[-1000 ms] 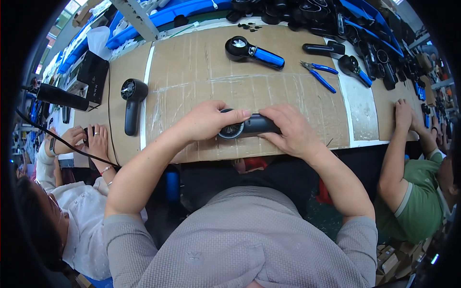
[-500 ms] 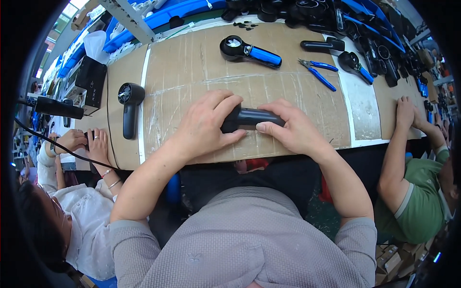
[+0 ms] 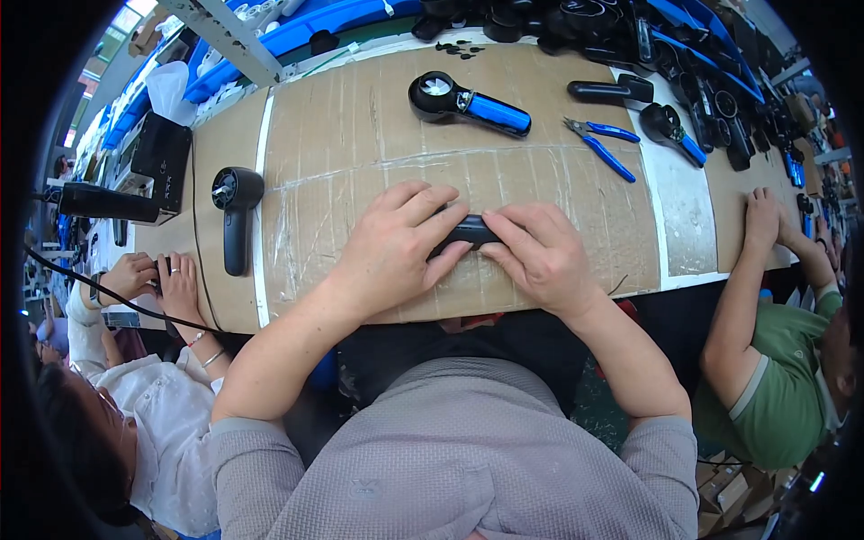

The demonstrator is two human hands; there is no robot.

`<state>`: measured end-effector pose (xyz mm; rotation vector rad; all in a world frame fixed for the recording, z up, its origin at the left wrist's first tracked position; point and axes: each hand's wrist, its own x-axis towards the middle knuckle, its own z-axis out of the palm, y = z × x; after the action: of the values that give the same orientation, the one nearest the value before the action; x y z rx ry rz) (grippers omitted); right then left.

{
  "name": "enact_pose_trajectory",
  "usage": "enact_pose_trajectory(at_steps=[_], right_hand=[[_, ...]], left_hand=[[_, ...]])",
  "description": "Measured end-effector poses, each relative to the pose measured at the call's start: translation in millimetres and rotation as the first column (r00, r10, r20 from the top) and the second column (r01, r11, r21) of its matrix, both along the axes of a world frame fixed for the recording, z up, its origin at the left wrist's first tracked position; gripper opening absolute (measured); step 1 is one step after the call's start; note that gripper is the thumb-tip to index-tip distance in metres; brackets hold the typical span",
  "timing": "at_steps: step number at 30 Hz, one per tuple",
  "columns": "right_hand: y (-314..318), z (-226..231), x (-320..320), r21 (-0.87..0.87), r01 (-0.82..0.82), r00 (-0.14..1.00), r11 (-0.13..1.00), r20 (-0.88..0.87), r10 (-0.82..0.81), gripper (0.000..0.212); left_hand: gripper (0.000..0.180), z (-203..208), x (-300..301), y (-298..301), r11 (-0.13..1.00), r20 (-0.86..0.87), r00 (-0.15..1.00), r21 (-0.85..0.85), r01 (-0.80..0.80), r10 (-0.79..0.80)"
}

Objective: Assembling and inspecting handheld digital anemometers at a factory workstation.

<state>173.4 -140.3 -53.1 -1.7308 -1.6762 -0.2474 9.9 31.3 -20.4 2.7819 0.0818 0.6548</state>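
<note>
Black fan handle (image 3: pixel 472 230) over cardboard worktop (image 3: pixel 333 135), co-workers (image 3: pixel 781 387) alongside

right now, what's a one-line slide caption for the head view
Left hand and right hand grip a black handle over cardboard, with a blue-handled fan and cutters lying beyond.

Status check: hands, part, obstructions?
Left hand, right hand both gripping dark handle. Handle's ends covered by hands. Blue-handled cutters ahead right, clear of both.
</note>
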Motion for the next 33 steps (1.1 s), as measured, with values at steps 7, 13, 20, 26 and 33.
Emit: enact_pose_trajectory(at_steps=[7,13,20,26,33], right_hand=[[0,-1,0,-0.026,0.006,0.998,1.0,0.067,-0.004,0.039],[1,3,3,-0.043,0.0,0.995,0.999,0.098,0.005,0.037],[3,18,8,-0.271,-0.105,0.869,0.957,-0.492,-0.044,0.03],[10,36,6,-0.438,-0.131,0.699,0.889,-0.677,-0.231,0.026],[15,43,8,-0.515,-0.115,0.713,0.849,-0.638,-0.291,0.023]], left_hand=[[0.034,-9,1,0,1.0,0.051,0.999,-0.023,-0.012,0.014],[0.033,-10,1,-2,0.997,0.038,0.999,-0.071,-0.008,0.01],[0.032,-7,3,-2,0.993,0.026,1.0,-0.119,-0.008,0.011],[0.031,-9,5,0,0.988,0.026,0.999,-0.153,-0.015,0.019],[0.03,-8,9,2,0.98,0.021,1.0,-0.199,-0.015,0.02]])
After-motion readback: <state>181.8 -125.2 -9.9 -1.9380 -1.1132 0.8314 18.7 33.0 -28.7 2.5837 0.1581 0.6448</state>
